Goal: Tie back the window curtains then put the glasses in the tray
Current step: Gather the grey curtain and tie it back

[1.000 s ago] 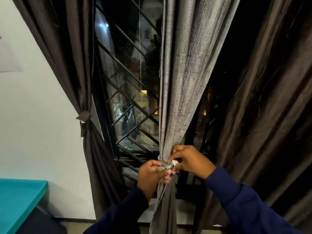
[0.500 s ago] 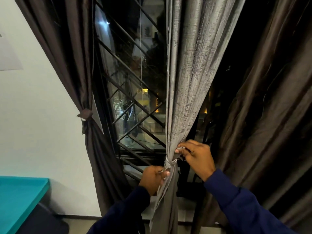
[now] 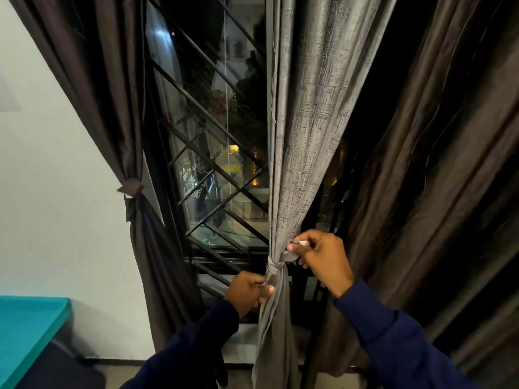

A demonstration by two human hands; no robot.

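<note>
Head view, only view. Grey curtain (image 3: 303, 130) hangs centre, gathered to a narrow waist by a grey tie (image 3: 273, 266) wrapped around it low in the frame. Below the tie the fabric falls loose to the bottom edge.

Left hand (image 3: 247, 292) sits just below-left of the tie, fingers curled, thumb and fingers pinching one end of the tie against the left edge of the curtain. It touches the fabric.

Right hand (image 3: 323, 256) sits just right of the tie and slightly above it, fingers curled, pinching the other tie end near the fingertips. Both hands closed on the tie, one on each side, the knot between them. The left hand is lower and nearer, the right higher. Both arms are in dark blue sleeves (image 3: 398, 346) coming up from the bottom.

Far left, a brown curtain (image 3: 118, 113) is already bound with a brown tie (image 3: 130, 188) against the white wall (image 3: 50, 192). Right side, another brown curtain (image 3: 449, 178) hangs loose, in folds, behind and beside the right hand.

Between the curtains, a window (image 3: 213, 153) with black diagonal bars, dark outside with a few lights.

Teal table (image 3: 25, 329) corner at near left.

Glasses and tray not in view.
</note>
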